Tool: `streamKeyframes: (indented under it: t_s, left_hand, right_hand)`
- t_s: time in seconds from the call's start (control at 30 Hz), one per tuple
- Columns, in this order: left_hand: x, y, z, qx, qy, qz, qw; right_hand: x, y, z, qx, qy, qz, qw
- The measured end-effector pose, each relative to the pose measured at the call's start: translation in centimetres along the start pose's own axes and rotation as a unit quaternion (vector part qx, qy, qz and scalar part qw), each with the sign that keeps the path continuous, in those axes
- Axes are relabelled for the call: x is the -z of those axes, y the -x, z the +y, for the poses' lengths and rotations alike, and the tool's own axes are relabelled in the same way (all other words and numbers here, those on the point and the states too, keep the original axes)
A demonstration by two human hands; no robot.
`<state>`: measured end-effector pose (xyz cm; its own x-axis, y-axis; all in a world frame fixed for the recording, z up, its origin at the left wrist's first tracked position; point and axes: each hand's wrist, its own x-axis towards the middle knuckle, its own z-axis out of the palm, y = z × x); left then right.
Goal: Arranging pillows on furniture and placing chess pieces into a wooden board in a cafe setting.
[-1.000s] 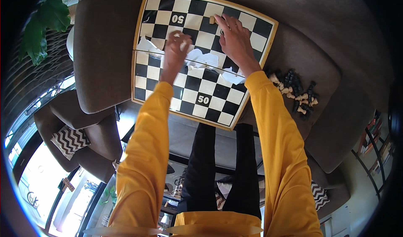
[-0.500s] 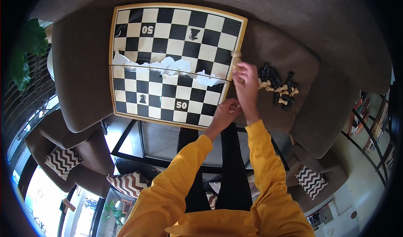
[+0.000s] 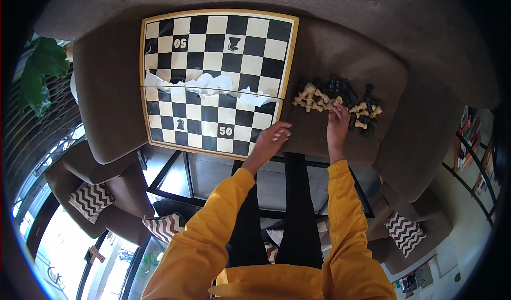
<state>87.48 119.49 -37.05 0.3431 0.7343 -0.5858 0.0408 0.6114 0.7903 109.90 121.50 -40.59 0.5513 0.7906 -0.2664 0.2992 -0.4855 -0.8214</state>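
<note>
A black-and-white chessboard with a wooden rim lies unfolded on the brown sofa seat, its surface torn to white along the middle fold. To its right, black chess pieces and pale wooden chess pieces lie in a loose heap. My right hand reaches into this heap, fingertips pinched on a pale chess piece that they partly cover. Over the board's near right corner hovers my left hand, its fingers loosely bent and apart, with nothing seen in them.
The sofa's backrest runs behind the board, and an armrest-like cushion stands to the left. Below the seat is a black-framed glass table. Brown armchairs with a zigzag pillow stand farther off. Leaves hang at the far left.
My right hand has left the board's right edge, where it held a pale chess piece, and moved right to the heap. That piece is no longer there. My left hand has shifted slightly left.
</note>
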Motion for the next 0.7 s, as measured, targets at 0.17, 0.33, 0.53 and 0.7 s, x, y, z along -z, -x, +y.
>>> streamKeyframes:
  t_s: [0.17, 0.33, 0.53, 0.7]
  left_hand:
    - [4.5, 6.1, -3.6, -0.024, -0.208, 0.152, 0.966]
    - [5.8, 11.0, -7.6, 0.04, -0.243, 0.469, 0.848]
    - [7.6, 11.3, -10.7, 0.101, 0.175, 0.537, 0.819]
    - [7.4, 12.2, -10.8, 0.087, 0.3, 0.439, 0.842]
  right_hand:
    - [-3.5, 2.4, -3.6, 0.024, 0.002, -0.156, 0.987]
    - [-8.4, 3.3, -4.9, -0.083, -0.084, -0.293, 0.949]
    - [-10.3, 1.9, -4.9, -0.193, -0.125, -0.26, 0.938]
    - [-9.6, 2.4, -6.4, -0.13, -0.103, -0.292, 0.942]
